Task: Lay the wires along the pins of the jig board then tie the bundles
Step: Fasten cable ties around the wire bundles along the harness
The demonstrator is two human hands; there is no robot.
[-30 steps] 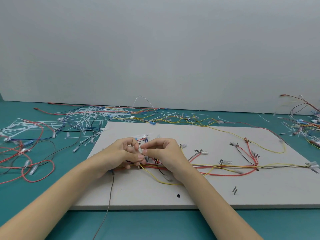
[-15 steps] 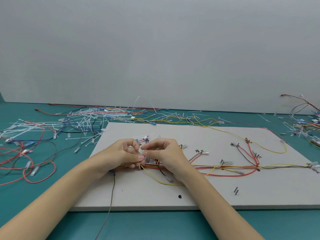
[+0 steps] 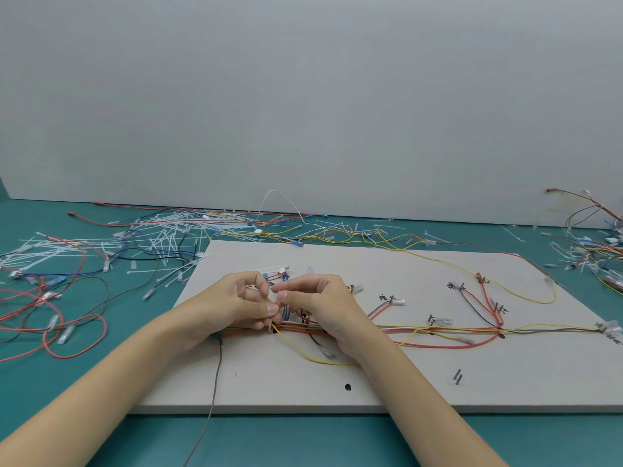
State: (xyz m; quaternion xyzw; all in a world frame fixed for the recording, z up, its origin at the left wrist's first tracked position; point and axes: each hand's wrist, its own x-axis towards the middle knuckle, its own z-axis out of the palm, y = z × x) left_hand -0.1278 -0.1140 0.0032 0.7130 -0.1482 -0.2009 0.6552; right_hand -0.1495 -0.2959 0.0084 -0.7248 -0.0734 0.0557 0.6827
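- My left hand and right hand met at the middle of the frame, over the board; both had fingers curled, pinching a thin white tie between thumb and forefinger.
- The tie stood over the bundle, which ran left to right across the board's centre; a yellow wire looped below my right wrist.
- Loose ties and wires littered the green table at the left of the frame.
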